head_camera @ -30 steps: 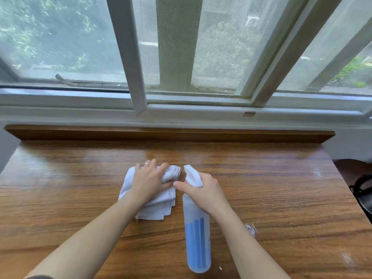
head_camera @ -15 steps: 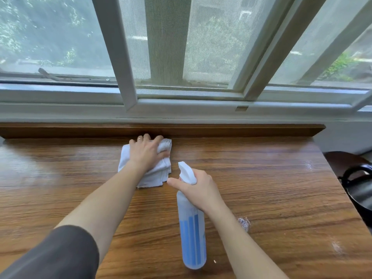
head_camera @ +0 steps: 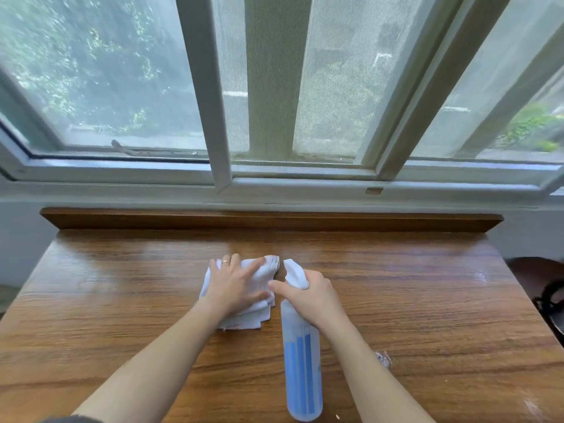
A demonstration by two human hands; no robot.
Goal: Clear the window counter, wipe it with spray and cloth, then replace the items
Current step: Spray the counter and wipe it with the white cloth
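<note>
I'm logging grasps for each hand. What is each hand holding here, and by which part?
The right hand grips the spray bottle at its neck, just under the white trigger head. The left hand presses flat on the folded white cloth, not gripping it.

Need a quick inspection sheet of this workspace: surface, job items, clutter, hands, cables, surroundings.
Surface: wooden counter, glossy, white smudges at right.
Job's things: folded white cloth flat on counter; spray bottle beside it, nozzle toward window.
Clutter: small whitish scrap right of the bottle.
Hands: left hand pressed flat on cloth; right hand grips bottle neck.
Cables: nothing seen.
Surroundings: window with mesh screens, greenery outside; dark object at right edge.
</note>
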